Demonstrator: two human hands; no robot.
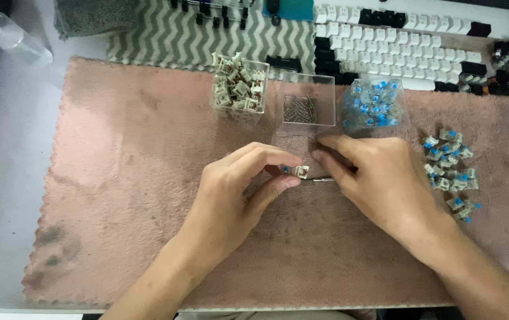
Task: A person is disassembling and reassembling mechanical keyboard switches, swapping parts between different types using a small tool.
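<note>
I pinch a small switch [298,172] between my left hand's [239,189] thumb and fingertips to steady it, while my right hand [379,178] grips a thin tool [319,179] just beside it, spare switches [451,172] heaped right of those fingers

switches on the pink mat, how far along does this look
Looks partway, as a guess. Handled already, perhaps: the loose pile of blue switches beside the right hand. In hand: one switch pinched by the left hand. Possibly left: the clear box of blue switches and the box of brown ones.
</note>
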